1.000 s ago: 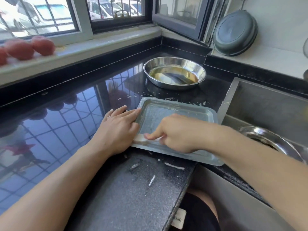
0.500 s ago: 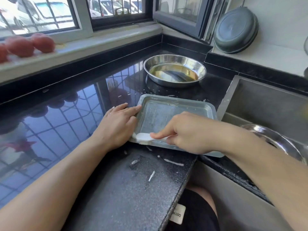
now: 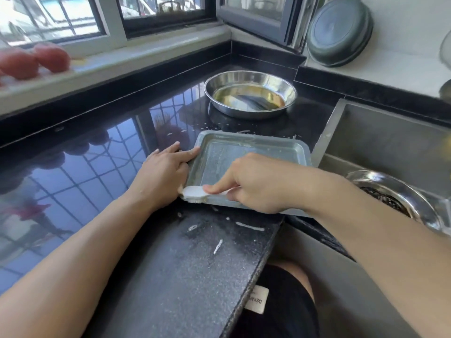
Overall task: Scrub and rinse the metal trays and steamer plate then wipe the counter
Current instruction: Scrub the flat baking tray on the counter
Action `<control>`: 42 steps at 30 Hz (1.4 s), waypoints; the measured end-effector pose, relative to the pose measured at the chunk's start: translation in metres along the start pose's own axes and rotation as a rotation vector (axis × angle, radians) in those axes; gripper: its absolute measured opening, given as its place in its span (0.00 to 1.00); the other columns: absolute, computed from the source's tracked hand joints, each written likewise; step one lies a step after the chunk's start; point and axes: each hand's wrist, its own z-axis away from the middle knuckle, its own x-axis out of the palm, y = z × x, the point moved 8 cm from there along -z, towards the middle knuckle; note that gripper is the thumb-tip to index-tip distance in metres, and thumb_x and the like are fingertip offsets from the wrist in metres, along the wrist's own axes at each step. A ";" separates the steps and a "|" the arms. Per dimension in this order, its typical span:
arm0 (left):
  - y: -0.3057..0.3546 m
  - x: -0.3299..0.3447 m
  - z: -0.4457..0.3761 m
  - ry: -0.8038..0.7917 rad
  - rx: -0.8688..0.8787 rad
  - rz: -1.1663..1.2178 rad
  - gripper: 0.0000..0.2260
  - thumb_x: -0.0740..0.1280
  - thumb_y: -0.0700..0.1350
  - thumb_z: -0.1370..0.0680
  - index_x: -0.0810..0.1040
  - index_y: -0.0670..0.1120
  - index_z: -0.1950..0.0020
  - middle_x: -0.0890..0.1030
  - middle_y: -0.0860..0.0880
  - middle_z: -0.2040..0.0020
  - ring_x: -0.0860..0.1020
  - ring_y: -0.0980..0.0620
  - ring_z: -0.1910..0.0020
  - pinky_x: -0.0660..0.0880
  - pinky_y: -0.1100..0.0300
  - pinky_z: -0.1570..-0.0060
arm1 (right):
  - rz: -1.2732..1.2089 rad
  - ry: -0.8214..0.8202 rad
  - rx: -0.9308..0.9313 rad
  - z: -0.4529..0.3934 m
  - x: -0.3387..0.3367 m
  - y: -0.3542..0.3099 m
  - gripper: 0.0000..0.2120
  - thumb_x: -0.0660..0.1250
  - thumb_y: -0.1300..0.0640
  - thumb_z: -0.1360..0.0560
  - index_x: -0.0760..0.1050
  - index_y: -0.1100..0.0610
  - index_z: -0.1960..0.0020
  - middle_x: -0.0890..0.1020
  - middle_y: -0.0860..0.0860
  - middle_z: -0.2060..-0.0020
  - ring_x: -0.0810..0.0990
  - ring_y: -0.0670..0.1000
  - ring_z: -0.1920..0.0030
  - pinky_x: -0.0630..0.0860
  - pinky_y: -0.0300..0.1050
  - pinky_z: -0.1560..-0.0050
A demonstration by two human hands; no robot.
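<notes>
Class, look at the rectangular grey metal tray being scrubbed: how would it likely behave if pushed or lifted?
The rectangular grey metal tray probably slides easily: the glossy black counter looks smooth, and the left hand braces its edge. It looks stiff. Whitish residue suggests a slippery grip.

The rectangular tray (image 3: 251, 152) lies on the counter (image 3: 97, 181) before me, my left hand (image 3: 166, 172) at its left edge, my right hand (image 3: 253, 184) over its near rim. Behind the tray sits a round pan (image 3: 250, 93); right of it, the sink (image 3: 390, 147).
</notes>
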 end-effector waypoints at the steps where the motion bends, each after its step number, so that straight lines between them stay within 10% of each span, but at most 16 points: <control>1: 0.000 -0.001 0.000 0.003 -0.003 -0.001 0.26 0.53 0.38 0.15 0.68 0.58 0.20 0.63 0.45 0.18 0.57 0.51 0.18 0.51 0.56 0.21 | 0.008 -0.002 0.000 0.005 -0.001 0.006 0.21 0.61 0.56 0.17 0.73 0.34 0.31 0.73 0.41 0.66 0.74 0.48 0.57 0.73 0.45 0.48; 6: 0.002 -0.003 0.002 0.009 -0.008 0.014 0.24 0.53 0.42 0.15 0.69 0.58 0.21 0.64 0.46 0.18 0.57 0.53 0.18 0.52 0.55 0.21 | 0.036 -0.111 0.061 0.061 -0.007 0.059 0.20 0.65 0.52 0.18 0.73 0.28 0.35 0.81 0.41 0.61 0.76 0.42 0.59 0.69 0.33 0.54; 10: 0.002 -0.001 0.003 0.035 0.003 0.021 0.22 0.59 0.47 0.17 0.71 0.57 0.22 0.69 0.45 0.21 0.59 0.53 0.18 0.55 0.52 0.20 | -0.109 0.039 0.140 0.071 -0.028 0.088 0.19 0.67 0.52 0.19 0.75 0.27 0.38 0.85 0.37 0.49 0.81 0.41 0.49 0.75 0.40 0.40; 20: -0.001 0.006 0.000 0.071 0.065 -0.073 0.23 0.58 0.47 0.17 0.70 0.55 0.21 0.70 0.57 0.22 0.58 0.55 0.18 0.53 0.48 0.19 | 0.151 0.035 0.013 0.015 0.004 0.025 0.19 0.60 0.50 0.16 0.71 0.29 0.31 0.73 0.42 0.62 0.76 0.52 0.52 0.76 0.51 0.50; 25: 0.000 0.009 -0.002 0.062 0.087 -0.027 0.22 0.57 0.47 0.16 0.70 0.56 0.21 0.71 0.58 0.23 0.58 0.55 0.18 0.55 0.49 0.19 | 0.065 -0.194 0.116 0.040 0.006 0.061 0.18 0.63 0.50 0.17 0.72 0.27 0.35 0.82 0.50 0.58 0.75 0.46 0.58 0.71 0.34 0.54; 33: 0.000 0.011 -0.003 0.066 0.091 -0.055 0.21 0.55 0.49 0.14 0.70 0.57 0.21 0.69 0.60 0.22 0.56 0.56 0.17 0.52 0.50 0.18 | 0.093 -0.037 0.177 -0.002 -0.013 0.054 0.21 0.60 0.55 0.16 0.72 0.34 0.30 0.82 0.45 0.40 0.75 0.50 0.46 0.75 0.49 0.40; 42: 0.000 0.011 -0.002 0.067 0.091 -0.060 0.22 0.54 0.47 0.15 0.69 0.56 0.20 0.68 0.59 0.21 0.55 0.55 0.17 0.50 0.48 0.18 | 0.100 -0.020 0.103 0.007 0.005 0.034 0.25 0.59 0.57 0.19 0.70 0.29 0.31 0.75 0.42 0.59 0.77 0.53 0.48 0.76 0.51 0.45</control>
